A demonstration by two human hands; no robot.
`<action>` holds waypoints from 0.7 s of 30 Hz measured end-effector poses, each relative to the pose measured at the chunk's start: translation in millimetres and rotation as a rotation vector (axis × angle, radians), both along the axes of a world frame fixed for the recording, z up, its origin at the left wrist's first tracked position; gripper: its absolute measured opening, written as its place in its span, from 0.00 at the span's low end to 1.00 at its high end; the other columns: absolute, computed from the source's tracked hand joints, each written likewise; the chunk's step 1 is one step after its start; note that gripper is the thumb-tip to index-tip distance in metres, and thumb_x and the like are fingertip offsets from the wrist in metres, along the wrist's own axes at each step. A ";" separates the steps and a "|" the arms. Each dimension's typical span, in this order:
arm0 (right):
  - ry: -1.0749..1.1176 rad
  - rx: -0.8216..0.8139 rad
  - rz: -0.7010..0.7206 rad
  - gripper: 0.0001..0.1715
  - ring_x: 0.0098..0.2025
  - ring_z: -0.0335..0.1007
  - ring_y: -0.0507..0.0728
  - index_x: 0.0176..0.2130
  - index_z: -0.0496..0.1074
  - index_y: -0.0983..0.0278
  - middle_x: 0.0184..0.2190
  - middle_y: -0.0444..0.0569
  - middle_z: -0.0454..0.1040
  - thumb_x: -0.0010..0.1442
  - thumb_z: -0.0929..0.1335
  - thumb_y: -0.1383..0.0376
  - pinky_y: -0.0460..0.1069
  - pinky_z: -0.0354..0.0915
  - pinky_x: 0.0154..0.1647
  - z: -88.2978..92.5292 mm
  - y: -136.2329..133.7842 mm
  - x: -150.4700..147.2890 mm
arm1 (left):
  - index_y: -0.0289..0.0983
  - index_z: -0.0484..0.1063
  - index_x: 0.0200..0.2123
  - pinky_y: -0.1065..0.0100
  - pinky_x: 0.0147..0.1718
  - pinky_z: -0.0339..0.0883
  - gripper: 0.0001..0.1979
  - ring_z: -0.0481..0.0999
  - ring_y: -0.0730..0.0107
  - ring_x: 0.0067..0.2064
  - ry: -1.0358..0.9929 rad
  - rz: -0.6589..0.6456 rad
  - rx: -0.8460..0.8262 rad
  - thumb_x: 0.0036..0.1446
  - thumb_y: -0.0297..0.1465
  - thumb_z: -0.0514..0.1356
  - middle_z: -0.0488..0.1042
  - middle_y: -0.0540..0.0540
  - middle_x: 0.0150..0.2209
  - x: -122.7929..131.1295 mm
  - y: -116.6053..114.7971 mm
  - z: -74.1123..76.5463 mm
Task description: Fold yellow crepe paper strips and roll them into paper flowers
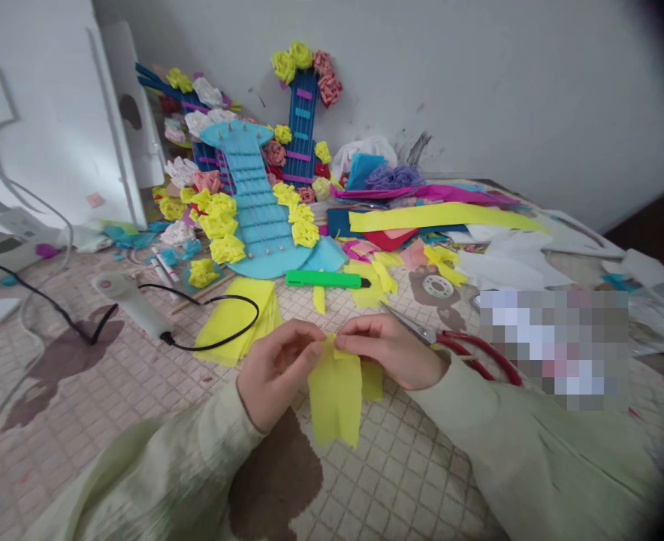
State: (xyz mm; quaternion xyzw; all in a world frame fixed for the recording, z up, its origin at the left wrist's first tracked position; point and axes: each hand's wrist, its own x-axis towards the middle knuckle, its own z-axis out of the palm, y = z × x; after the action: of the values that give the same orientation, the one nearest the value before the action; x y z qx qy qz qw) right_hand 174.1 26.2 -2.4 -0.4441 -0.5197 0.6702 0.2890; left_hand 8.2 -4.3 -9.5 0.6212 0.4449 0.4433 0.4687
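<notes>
A yellow paper strip (pixel 336 398) hangs between my two hands just above the table. My left hand (pixel 279 368) pinches its top left edge with closed fingers. My right hand (pixel 391 347) pinches the top right, where the paper is folded over. A stack of yellow paper sheets (pixel 242 315) lies just behind my left hand. Red-handled scissors (pixel 467 349) lie beside my right wrist.
A glue gun (pixel 132 300) with a black cord lies at the left. A green cutter (pixel 324 280) lies behind my hands. Blue guitar-shaped models (pixel 256 203) with paper flowers lean on the wall. Coloured paper sheets (pixel 439 218) and a tape roll (pixel 438 286) cover the right.
</notes>
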 end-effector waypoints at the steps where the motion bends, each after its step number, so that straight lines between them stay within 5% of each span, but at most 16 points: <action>1: -0.004 0.007 -0.001 0.08 0.19 0.58 0.46 0.24 0.70 0.67 0.18 0.41 0.66 0.45 0.68 0.63 0.43 0.54 0.20 -0.5 0.4 0.4 | 0.35 0.68 0.31 0.73 0.29 0.63 0.05 0.69 0.74 0.31 0.001 0.017 0.014 0.53 0.30 0.54 0.70 0.49 0.29 -0.2 0.4 0.3; 11: -0.035 0.056 0.010 0.09 0.21 0.58 0.47 0.25 0.70 0.67 0.19 0.42 0.66 0.46 0.68 0.62 0.45 0.54 0.22 0.7 -0.1 1.2 | 0.35 0.66 0.34 0.76 0.22 0.60 0.11 0.67 0.78 0.25 -0.179 0.024 -0.276 0.45 0.29 0.61 0.68 0.53 0.23 2.1 4.7 0.9; 21: -0.051 0.130 0.027 0.07 0.23 0.59 0.47 0.25 0.71 0.67 0.21 0.42 0.67 0.49 0.67 0.64 0.44 0.55 0.24 1.3 -3.2 -3.6 | 0.35 0.64 0.36 0.76 0.25 0.61 0.12 0.68 0.77 0.27 -0.191 -0.025 -0.274 0.46 0.29 0.60 0.68 0.52 0.25 3.8 3.2 -1.4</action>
State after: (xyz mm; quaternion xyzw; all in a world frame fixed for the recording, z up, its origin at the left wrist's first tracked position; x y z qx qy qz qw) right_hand 170.5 23.0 -1.1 -0.4343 -0.5754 0.6272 0.2947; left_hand 12.0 -1.1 -10.8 0.5118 0.4469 0.4297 0.5947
